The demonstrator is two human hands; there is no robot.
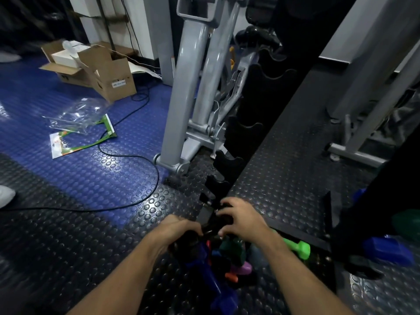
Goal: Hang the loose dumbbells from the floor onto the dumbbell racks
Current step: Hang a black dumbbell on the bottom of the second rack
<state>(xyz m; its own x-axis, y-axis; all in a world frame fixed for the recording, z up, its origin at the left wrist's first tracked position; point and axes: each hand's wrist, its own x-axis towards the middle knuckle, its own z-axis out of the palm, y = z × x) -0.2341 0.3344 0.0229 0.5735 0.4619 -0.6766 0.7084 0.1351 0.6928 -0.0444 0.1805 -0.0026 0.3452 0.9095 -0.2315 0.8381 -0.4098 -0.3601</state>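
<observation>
floor (95,178): blue/black studded | dumbbell (297,247): green | rack (261,98): black

Studded blue-black floor (91,178), cardboard boxes (106,71)

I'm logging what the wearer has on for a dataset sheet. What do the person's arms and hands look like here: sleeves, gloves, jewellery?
Both forearms are bare as far as the frame shows, with no sleeves in view. The left hand and right hand wear no gloves. No watch, bracelet or ring is visible.

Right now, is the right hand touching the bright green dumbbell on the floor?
Apart. The head view shows the right hand curled on a dark dumbbell at the black rack; the bright green dumbbell lies beyond its forearm.
</observation>
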